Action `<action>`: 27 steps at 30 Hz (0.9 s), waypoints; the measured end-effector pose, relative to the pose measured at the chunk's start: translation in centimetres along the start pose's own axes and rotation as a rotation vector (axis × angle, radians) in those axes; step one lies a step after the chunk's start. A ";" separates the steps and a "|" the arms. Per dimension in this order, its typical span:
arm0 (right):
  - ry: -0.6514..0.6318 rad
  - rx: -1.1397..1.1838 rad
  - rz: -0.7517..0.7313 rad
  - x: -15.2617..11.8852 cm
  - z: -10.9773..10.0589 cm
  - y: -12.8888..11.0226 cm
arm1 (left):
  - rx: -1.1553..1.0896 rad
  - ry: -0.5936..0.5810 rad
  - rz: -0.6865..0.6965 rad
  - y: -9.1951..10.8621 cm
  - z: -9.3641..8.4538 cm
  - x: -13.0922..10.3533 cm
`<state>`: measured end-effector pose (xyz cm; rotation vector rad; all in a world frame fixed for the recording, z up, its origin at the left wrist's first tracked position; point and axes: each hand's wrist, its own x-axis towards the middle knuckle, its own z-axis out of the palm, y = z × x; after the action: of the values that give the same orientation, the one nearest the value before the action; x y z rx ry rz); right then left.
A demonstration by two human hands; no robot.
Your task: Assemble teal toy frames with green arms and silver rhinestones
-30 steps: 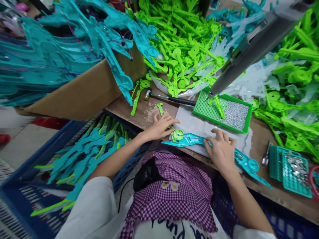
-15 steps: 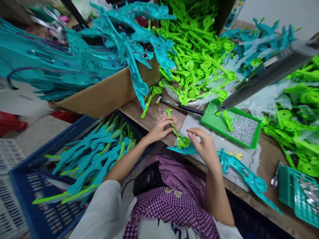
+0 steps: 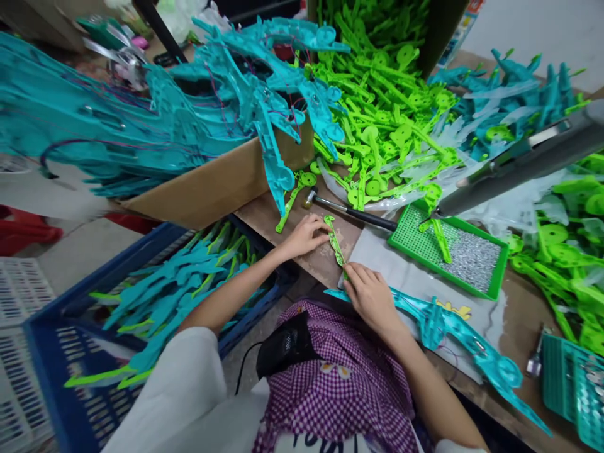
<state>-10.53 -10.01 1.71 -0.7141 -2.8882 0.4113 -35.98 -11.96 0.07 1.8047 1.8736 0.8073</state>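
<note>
Right hand [image 3: 370,297] has moved onto green arm [image 3: 335,242], left of green tray [image 3: 410,231]; closure unclear. Left hand [image 3: 306,235], farther left, part-curled, fingertips at arm's edge; hold unclear.

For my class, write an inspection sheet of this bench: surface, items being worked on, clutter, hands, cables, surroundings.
Surface: brown worktop, scuffed near the left hand; pale sheet partly covering it.
Items being worked on: narrow green part between the hands; long turquoise part lying beside the right hand.
Clutter: hammer with its handle end at the green tray; heaped green parts behind.
Hands: left fingers at the green part's upper half, right fingers at its lower end; grip unclear.
Cables: thin wires among the turquoise parts at left; black cord at the waist.
Surroundings: cardboard box; blue crate holding turquoise-and-green pieces.
</note>
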 end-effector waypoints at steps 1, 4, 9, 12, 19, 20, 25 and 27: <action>0.002 -0.005 -0.002 0.0 0.1 0.0 | -0.013 -0.026 0.002 0.1 -0.4 0.1; 0.025 -0.016 -0.005 0.0 0.4 -0.2 | -0.026 0.020 0.009 1.2 -1.7 1.3; 0.050 -0.051 0.003 0.1 0.7 -0.5 | 0.049 0.166 0.078 4.3 -2.4 8.3; 0.052 -0.064 0.020 0.1 0.7 -0.6 | 0.141 0.168 -0.019 6.0 -1.2 13.4; 0.054 -0.018 0.049 0.2 1.0 -0.6 | 0.426 -0.216 0.173 9.9 3.6 16.6; 0.053 0.005 0.051 0.1 1.1 -0.5 | 0.423 -0.235 0.176 9.9 3.9 16.8; 0.255 0.167 0.023 -1.6 -1.2 -0.5 | 0.121 -0.175 0.225 8.2 4.0 17.8; 0.434 0.233 0.058 -2.2 -3.3 -1.0 | -0.042 -0.080 0.261 7.7 4.0 18.0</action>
<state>-8.37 -11.19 5.03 -0.7411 -2.3742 0.5156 -28.89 6.32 3.91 2.0506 1.5804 0.8411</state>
